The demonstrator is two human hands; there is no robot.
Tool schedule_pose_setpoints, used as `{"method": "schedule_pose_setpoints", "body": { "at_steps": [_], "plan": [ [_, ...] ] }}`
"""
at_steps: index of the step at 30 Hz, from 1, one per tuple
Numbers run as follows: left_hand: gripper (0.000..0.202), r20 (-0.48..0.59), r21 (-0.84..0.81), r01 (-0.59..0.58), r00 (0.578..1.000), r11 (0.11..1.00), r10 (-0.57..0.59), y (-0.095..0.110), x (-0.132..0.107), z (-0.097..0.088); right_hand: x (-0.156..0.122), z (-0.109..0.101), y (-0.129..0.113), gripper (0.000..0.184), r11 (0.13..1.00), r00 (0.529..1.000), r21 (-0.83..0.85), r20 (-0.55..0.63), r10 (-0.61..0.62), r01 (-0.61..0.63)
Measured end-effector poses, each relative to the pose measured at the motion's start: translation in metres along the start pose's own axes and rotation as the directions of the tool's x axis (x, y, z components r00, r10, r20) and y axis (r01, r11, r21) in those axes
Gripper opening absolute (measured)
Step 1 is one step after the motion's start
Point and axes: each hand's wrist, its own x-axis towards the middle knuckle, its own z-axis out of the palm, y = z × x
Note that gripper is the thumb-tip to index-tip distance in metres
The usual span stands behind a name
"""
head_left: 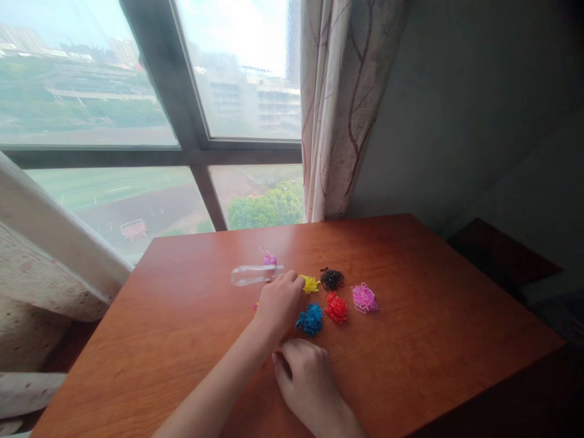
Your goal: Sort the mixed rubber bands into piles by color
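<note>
Five small heaps of loose rubber bands lie on the wooden table [191, 316]: yellow [311, 284], black [331, 279], red [336, 307], pink [364, 298] and blue [311, 319]. My left hand [277, 302] reaches in from below, its fingers drawn together and pinching at the edge of the yellow heap. My right hand [306, 372] rests palm down on the table just in front of the blue heap. Its fingers are curled under, and what is beneath them is hidden.
A clear plastic piece [250, 275] with a small pink item [269, 258] at its end lies just beyond my left hand. A window and a patterned curtain [337, 109] stand behind the table. A dark lower surface [502, 255] sits to the right.
</note>
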Motion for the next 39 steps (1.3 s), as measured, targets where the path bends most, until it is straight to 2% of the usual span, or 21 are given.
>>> {"method": "schedule_pose_setpoints", "body": {
  "at_steps": [14,21,27,32,35,39],
  "plan": [
    [0.014,-0.05,-0.003,0.014,0.999,1.0,-0.014,-0.003,-0.002,0.003,0.001,-0.002,-0.001,0.017,0.999,1.0,0.045,0.004,0.004,-0.004],
    [0.016,-0.094,-0.061,-0.012,0.996,0.998,0.006,-0.016,-0.012,-0.008,0.001,-0.002,-0.001,0.018,0.997,1.0,0.073,0.017,0.008,-0.01],
    [0.015,-0.103,-0.179,0.059,0.992,0.982,-0.078,-0.053,-0.039,-0.017,0.0,0.0,0.0,0.016,0.998,0.999,0.067,0.032,0.01,-0.012],
    [0.019,-0.052,-0.297,0.139,0.985,0.945,-0.161,-0.083,-0.071,-0.009,0.0,0.002,0.001,0.016,0.999,1.0,0.036,0.025,0.015,-0.016],
    [0.021,-0.033,-0.319,0.157,0.984,0.935,-0.176,-0.088,-0.088,0.0,0.0,0.003,0.0,0.017,1.0,1.0,0.028,0.02,0.011,-0.012],
    [0.02,-0.015,-0.37,0.139,0.988,0.919,-0.155,-0.085,-0.103,0.009,0.0,0.003,0.001,0.017,1.0,1.0,0.026,0.018,0.011,-0.011]
  ]
}}
